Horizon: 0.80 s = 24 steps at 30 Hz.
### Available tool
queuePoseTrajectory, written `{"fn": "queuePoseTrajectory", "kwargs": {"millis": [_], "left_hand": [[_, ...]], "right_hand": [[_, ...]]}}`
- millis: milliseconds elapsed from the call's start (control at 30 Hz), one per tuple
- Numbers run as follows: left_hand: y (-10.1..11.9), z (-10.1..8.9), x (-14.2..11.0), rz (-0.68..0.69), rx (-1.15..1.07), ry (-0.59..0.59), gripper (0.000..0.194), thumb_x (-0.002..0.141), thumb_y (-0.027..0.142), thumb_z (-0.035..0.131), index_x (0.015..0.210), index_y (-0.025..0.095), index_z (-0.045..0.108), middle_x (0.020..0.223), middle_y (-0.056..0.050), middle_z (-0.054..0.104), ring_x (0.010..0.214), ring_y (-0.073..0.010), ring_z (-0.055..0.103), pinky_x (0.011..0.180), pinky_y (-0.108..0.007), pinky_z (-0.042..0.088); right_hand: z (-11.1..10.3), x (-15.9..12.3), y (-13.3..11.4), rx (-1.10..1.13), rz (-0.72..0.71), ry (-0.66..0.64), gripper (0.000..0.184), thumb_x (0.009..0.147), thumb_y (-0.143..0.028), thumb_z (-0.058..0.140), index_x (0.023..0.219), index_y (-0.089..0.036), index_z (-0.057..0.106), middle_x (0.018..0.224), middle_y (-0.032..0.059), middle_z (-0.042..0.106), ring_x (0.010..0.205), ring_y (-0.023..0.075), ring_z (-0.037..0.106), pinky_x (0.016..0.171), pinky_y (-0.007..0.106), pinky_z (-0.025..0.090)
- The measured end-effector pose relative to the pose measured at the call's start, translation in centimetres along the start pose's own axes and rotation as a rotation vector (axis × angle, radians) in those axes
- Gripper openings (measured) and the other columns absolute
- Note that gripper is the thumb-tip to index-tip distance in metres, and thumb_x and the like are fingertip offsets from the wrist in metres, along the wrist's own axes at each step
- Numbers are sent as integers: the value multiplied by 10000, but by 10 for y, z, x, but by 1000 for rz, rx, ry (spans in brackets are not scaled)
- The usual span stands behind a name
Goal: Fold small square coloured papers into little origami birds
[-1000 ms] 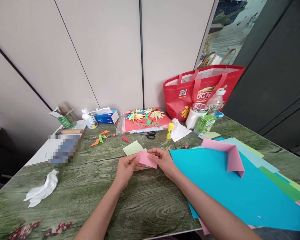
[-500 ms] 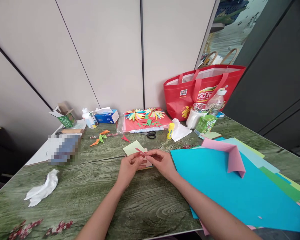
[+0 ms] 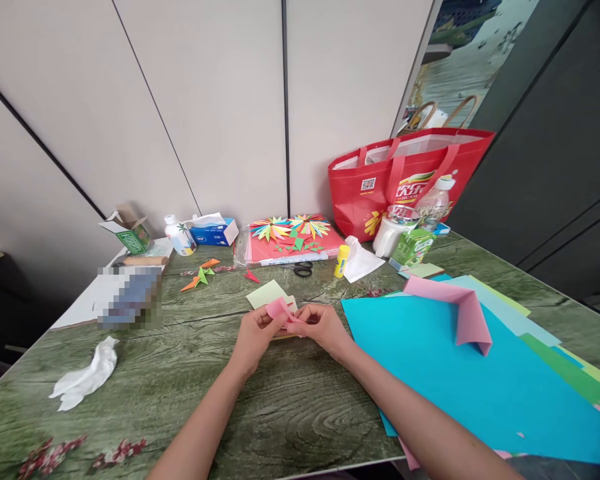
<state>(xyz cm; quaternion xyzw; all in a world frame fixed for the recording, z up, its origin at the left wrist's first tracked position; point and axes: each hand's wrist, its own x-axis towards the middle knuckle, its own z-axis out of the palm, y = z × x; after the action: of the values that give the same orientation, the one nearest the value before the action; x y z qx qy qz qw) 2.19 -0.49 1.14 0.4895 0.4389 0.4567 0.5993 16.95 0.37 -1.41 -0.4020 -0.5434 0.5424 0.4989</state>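
A small folded piece of pink paper (image 3: 278,307) is pinched between my two hands, above the middle of the table. My left hand (image 3: 255,335) grips its left side with thumb and fingers. On its right side my right hand (image 3: 321,327) pinches the edge, fingertips close to those of the left. Beneath and just behind the hands lies a small stack of pale paper squares, with a light yellow-green sheet (image 3: 267,294) sticking out. The lower part of the pink paper is hidden by my fingers.
Behind the hands lie black scissors (image 3: 303,269), a yellow glue stick (image 3: 341,261) and a small red folded piece (image 3: 251,276). Orange and green folded pieces (image 3: 200,277) rest to the left. Large blue paper (image 3: 430,367) covers the right side. A red bag (image 3: 363,200) stands behind.
The pink paper has turned in my fingers, from a thin edge-on strip to a broader face showing. Both hands keep hold of it in nearly the same place.
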Motion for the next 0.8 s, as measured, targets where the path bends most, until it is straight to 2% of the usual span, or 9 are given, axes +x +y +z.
{"fn": "queuePoseTrajectory", "kwargs": {"millis": [133, 233, 367, 533, 633, 700, 800], "left_hand": [[0, -3, 2, -8, -38, 55, 291, 641, 248, 655, 905, 126, 660, 777, -62, 700, 649, -168, 624, 610, -264, 483], [-2, -5, 3, -48, -70, 109, 301, 608, 235, 669, 888, 125, 661, 735, -53, 695, 566, -140, 598, 525, -231, 458], [-2, -4, 4, -68, -98, 123, 306, 576, 242, 685, 860, 130, 667, 710, -41, 688, 500, -115, 562, 464, -213, 426], [0, -7, 5, -68, -101, 171, 286, 544, 248, 696, 801, 123, 676, 647, -31, 675, 512, -125, 561, 473, -216, 422], [1, -12, 6, -70, -96, 211, 273, 542, 227, 687, 792, 119, 675, 626, -22, 671, 494, -113, 545, 470, -208, 414], [1, -14, 7, -75, -99, 219, 265, 543, 220, 678, 787, 118, 675, 617, -18, 669, 480, -109, 538, 472, -212, 416], [3, -14, 7, -80, -103, 209, 276, 541, 222, 680, 798, 119, 675, 628, -20, 673, 472, -110, 537, 472, -219, 419]], "right_hand": [[-1, 0, -4, 74, 94, 64, 308, 562, -405, 695, 534, -161, 509, 489, -51, 503, 459, 80, 434, 461, 206, 333], [-1, 1, -3, 120, 97, 128, 302, 569, -399, 692, 603, -163, 507, 568, -31, 542, 511, 96, 476, 489, 213, 368], [-4, 3, 2, 129, 53, 177, 333, 576, -319, 698, 800, -197, 485, 735, -2, 600, 581, 126, 549, 516, 231, 424], [-9, 4, 0, 46, -58, 109, 248, 704, -258, 563, 942, -206, 516, 941, 44, 595, 693, 134, 580, 554, 231, 454], [-11, 5, -1, 16, -89, 105, 313, 705, -210, 542, 1016, -219, 514, 1005, 50, 582, 736, 140, 584, 585, 242, 472], [-11, 5, 0, 6, -110, 67, 290, 707, -183, 522, 991, -230, 550, 1053, 44, 562, 749, 139, 587, 616, 261, 484], [-11, 5, 1, -34, -139, -57, 198, 707, -165, 508, 841, -223, 642, 1089, 33, 535, 832, 152, 581, 703, 293, 486]]}}
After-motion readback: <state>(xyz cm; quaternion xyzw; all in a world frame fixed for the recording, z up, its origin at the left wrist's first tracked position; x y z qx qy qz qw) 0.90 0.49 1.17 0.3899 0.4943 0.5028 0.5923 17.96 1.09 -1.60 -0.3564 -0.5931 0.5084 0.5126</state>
